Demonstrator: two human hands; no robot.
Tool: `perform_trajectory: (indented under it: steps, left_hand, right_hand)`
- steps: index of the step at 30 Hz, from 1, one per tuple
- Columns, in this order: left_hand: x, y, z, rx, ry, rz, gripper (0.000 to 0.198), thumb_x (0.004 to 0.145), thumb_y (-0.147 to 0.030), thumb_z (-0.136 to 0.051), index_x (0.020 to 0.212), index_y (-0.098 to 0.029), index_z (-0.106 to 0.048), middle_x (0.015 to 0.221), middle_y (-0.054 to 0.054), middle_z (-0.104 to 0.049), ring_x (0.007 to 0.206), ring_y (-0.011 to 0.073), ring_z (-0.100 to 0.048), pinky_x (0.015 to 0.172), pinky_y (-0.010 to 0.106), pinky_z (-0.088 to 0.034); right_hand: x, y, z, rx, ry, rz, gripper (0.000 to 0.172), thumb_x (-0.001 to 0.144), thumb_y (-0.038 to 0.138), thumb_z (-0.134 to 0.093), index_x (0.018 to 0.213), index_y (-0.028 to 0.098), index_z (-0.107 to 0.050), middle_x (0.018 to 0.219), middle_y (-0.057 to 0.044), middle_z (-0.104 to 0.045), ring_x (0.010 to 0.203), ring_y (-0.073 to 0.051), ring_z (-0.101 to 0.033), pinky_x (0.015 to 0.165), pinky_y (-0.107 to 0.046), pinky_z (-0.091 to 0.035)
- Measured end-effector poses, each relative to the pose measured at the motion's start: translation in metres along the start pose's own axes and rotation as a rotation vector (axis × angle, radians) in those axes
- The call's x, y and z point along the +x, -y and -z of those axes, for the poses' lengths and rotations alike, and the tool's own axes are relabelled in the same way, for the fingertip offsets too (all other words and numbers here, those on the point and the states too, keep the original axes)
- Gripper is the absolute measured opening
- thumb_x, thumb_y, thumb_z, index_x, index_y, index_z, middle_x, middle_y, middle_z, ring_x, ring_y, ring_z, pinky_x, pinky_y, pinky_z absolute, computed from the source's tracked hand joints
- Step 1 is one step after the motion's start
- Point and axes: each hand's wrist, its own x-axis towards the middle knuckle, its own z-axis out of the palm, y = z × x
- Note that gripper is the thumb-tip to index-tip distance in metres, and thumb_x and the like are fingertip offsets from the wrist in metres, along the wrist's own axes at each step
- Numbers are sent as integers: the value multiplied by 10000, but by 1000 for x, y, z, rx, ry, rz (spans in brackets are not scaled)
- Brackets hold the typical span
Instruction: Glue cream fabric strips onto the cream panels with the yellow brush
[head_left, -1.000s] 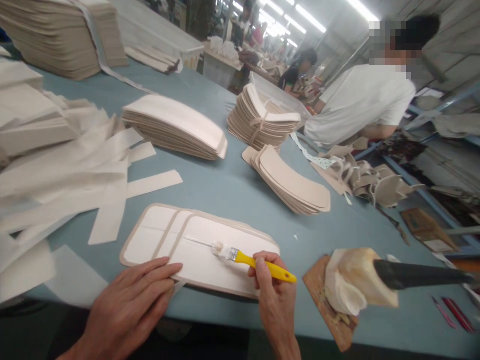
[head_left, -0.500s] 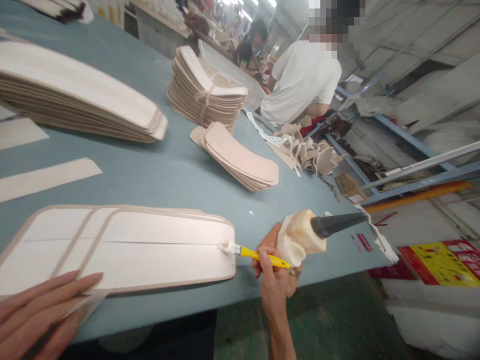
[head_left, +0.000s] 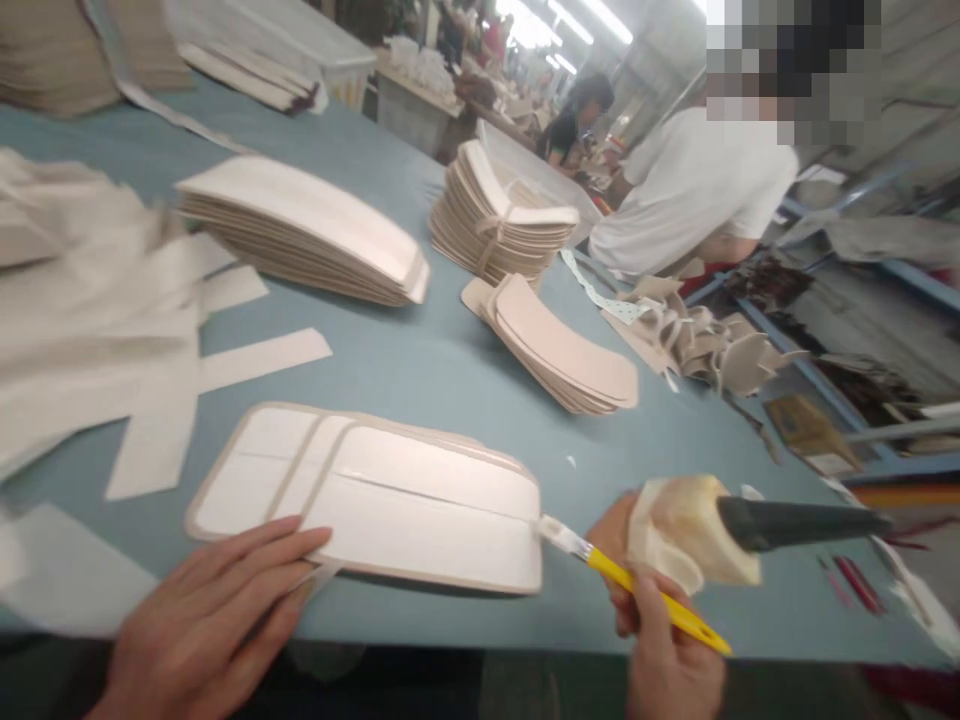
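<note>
Several overlapping long panels (head_left: 442,520), white-faced with beige rims and rounded corners, lie before me. My left hand (head_left: 225,590) rests its outstretched fingers on their near edge. A thin pale strip (head_left: 322,578) shows beneath those fingertips. My right hand (head_left: 671,635) grips a paintbrush (head_left: 645,590) by its yellow handle. Its whitened bristles are at the right end of the top panel. Just beyond that hand is a beige, stained container (head_left: 686,520) with a long black cone (head_left: 795,522) pointing right. A brownish shape beside the container is partly hidden.
Behind the panels stand a long stack (head_left: 300,240), a tied bundle (head_left: 502,225) and a smaller pile of curved pieces (head_left: 562,345). Loose pale strips (head_left: 150,330) spread at left; scraps (head_left: 712,335) lie at right. A person in a white shirt (head_left: 697,190) is beyond the table.
My view has swung left, so the table's contents appear further right. The brush has moved from the top panel's face to its right edge. My left hand stays on the panels.
</note>
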Motion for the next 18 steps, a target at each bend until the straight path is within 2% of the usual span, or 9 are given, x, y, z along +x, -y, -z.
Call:
perform_trajectory:
  steps: [2,4,7,9,12,15,18]
  left_hand:
    - [6,-5,5,43,11,-35,135,992,-239,-628,1012,-303,-746,1195,-60,-829,1141,181,-751,1046,324,-559]
    - [8,-9,7,45,11,-28,155,993,-183,-616,1003,-283,-734,1200,-40,-827,1157,182,-743,1036,327,-558]
    - [7,-11,8,29,6,-18,173,990,-149,-615,1017,-272,-733,1212,-31,-824,1183,185,-734,1040,329,-552]
    - [5,-12,8,20,5,-11,184,991,-132,-613,1022,-268,-734,1218,-30,-823,1196,184,-730,1043,327,-547]
    - [5,-12,8,3,10,4,202,998,-115,-601,1033,-265,-733,1226,-26,-820,1212,182,-720,1050,326,-541]
    - [7,-14,9,-10,2,12,205,1004,-115,-590,1028,-260,-732,1211,-25,-823,1198,181,-724,1040,327,-540]
    - [8,-15,8,-15,0,15,203,1008,-111,-586,1041,-253,-727,1206,-28,-823,1199,179,-721,1047,328,-525]
  right_hand:
    - [-5,10,-6,46,-18,18,487,799,643,-836,834,172,-718,589,22,-626,470,-120,-532,452,-231,-452]
    - [-18,25,-25,131,52,65,431,839,597,-823,813,183,-705,572,20,-616,458,-124,-529,435,-230,-422]
    - [-47,57,-71,222,280,104,378,899,561,-787,843,195,-712,566,25,-605,462,-125,-528,449,-227,-421]
    - [-66,77,-101,199,384,97,352,955,546,-736,877,203,-717,643,13,-640,520,-122,-551,504,-225,-444]
    - [-80,97,-133,191,538,162,354,961,547,-716,859,207,-720,653,7,-653,546,-133,-582,535,-232,-467]
    - [-82,107,-148,174,659,210,316,978,499,-675,867,208,-732,691,-3,-675,571,-138,-602,527,-227,-465]
    - [-77,110,-152,147,760,247,293,978,451,-646,837,208,-730,685,0,-670,560,-131,-571,512,-224,-443]
